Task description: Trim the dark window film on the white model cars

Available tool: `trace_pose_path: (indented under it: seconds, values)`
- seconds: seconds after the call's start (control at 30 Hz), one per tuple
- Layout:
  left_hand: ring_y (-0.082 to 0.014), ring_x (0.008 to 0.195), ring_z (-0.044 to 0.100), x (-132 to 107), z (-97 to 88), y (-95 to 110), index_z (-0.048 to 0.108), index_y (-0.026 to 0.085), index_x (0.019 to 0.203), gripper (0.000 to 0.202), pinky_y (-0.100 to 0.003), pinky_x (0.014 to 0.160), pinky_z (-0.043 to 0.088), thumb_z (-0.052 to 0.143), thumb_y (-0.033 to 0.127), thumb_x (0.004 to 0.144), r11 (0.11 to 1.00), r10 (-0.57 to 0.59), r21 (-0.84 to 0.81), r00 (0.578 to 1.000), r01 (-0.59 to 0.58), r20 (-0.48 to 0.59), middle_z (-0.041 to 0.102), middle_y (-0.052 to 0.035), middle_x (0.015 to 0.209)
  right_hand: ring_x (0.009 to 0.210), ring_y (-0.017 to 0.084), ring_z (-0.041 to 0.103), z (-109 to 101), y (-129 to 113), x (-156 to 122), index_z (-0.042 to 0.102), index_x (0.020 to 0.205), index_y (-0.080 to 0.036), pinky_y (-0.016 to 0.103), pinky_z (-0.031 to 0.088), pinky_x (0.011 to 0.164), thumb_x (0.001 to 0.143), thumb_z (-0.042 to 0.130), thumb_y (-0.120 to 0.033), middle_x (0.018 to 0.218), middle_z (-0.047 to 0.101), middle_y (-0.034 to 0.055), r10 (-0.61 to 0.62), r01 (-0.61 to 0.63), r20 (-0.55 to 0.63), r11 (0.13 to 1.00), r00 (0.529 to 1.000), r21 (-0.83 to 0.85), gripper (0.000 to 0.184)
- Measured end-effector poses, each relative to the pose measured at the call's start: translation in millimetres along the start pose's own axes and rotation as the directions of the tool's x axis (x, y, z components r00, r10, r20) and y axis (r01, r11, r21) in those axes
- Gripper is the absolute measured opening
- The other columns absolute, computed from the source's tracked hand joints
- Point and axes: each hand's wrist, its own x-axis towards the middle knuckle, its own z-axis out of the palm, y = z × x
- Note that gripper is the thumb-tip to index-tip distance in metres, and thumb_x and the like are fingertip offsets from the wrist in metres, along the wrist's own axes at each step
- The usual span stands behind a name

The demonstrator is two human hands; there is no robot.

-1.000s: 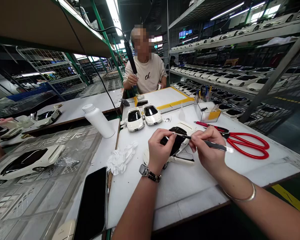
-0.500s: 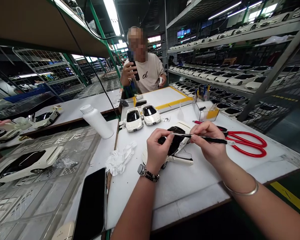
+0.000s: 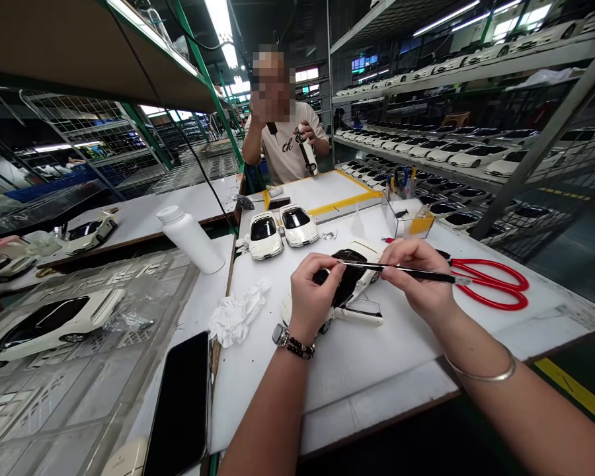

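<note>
1. Left grip (image 3: 316, 297): closed around a white model car (image 3: 361, 254), fingers wrapped over its dark glazing, holding it down on the bench (image 3: 357, 377).
2. Right grip (image 3: 416, 277): pinched firmly on a slim black-handled pointed tool (image 3: 406, 271), which lies almost level, its tip over the car's dark window, just beside the left fingers.
3. Car position: near the bench's front edge, between both hands. A white piece with clear glazing (image 3: 361, 316) sits at the car's 6 o'clock; whether it is attached, I cannot tell.
4. Around the car: two white model cars (image 3: 280, 228) at 11 o'clock, side by side; red-handled scissors (image 3: 490, 284) at 3 o'clock; a clear holder of pens (image 3: 406, 218) at 1 o'clock; crumpled white tissue (image 3: 235, 316) at 9 o'clock; a white bottle (image 3: 188, 239) at 10 o'clock.
5. Across the bench, at 12 o'clock, a co-worker (image 3: 287, 142) raises another white model car (image 3: 307, 151) in one hand.
</note>
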Motion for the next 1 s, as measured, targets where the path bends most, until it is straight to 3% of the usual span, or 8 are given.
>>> trace_pose_path:
  seconds: [0.1, 0.23, 0.33, 0.47, 1.0]
  values:
    - [-0.0123, 0.076, 0.058, 0.1, -0.1, 0.5, 0.063, 0.017, 0.073, 0.009, -0.026, 0.069, 0.046, 0.064, 0.024, 0.079, 1.000, 0.001, 0.007, 1.000, -0.001, 0.002, 0.062, -0.0024, 0.078, 0.068, 0.012, 0.052, 0.5, -1.4, 0.0, 0.053, 0.076, -0.020, 0.027, 0.042, 0.065, 0.076, 0.068, -0.025, 0.073, 0.056, 0.0014, 0.024, -0.023, 0.029, 0.999, 0.999, -0.034, 0.015]
    - [-0.0121, 0.075, 0.057, 0.0, 0.0, 0.7, 0.062, 0.017, 0.072, 0.010, -0.026, 0.069, 0.046, 0.064, 0.023, 0.079, 1.000, 0.004, 0.013, 1.000, -0.004, 0.011, 0.061, -0.0022, 0.077, 0.067, 0.012, 0.054, 1.9, 1.8, -0.7, 0.053, 0.079, -0.021, 0.027, 0.043, 0.064, 0.077, 0.067, -0.023, 0.073, 0.058, 0.0006, 0.039, -0.039, 0.002, 0.998, 0.999, 0.051, 0.015]
    - [-0.0121, 0.080, 0.056, 0.0, -0.5, 0.0, 0.065, 0.018, 0.085, 0.007, -0.026, 0.073, 0.047, 0.064, 0.021, 0.079, 1.000, 0.012, 0.014, 0.999, -0.012, 0.038, 0.062, -0.0032, 0.086, 0.066, 0.012, 0.054, 2.0, 4.7, -0.3, 0.052, 0.080, -0.021, 0.026, 0.043, 0.062, 0.078, 0.066, -0.023, 0.072, 0.058, 0.0002, 0.059, -0.056, -0.021, 0.992, 0.998, 0.112, 0.015]
    - [-0.0116, 0.084, 0.055, 0.3, -1.7, -1.4, 0.064, 0.021, 0.101, 0.024, -0.027, 0.080, 0.046, 0.064, 0.017, 0.077, 0.999, 0.000, 0.037, 0.997, -0.003, 0.082, 0.059, -0.0040, 0.099, 0.062, 0.011, 0.053, 2.1, 5.1, 1.3, 0.050, 0.079, -0.021, 0.026, 0.042, 0.060, 0.077, 0.067, -0.024, 0.070, 0.057, -0.0009, 0.086, -0.075, -0.070, 0.987, 0.994, 0.141, 0.017]
    - [-0.0135, 0.091, 0.058, 1.0, -1.3, -5.3, 0.068, 0.018, 0.083, 0.007, -0.027, 0.086, 0.046, 0.063, 0.021, 0.080, 0.996, -0.086, 0.049, 0.975, 0.078, 0.202, 0.060, -0.0037, 0.092, 0.066, 0.009, 0.054, 1.1, 6.0, 1.0, 0.050, 0.081, -0.018, 0.023, 0.043, 0.063, 0.080, 0.063, -0.017, 0.073, 0.058, -0.0002, 0.040, -0.037, -0.021, 0.988, 0.999, 0.150, 0.013]
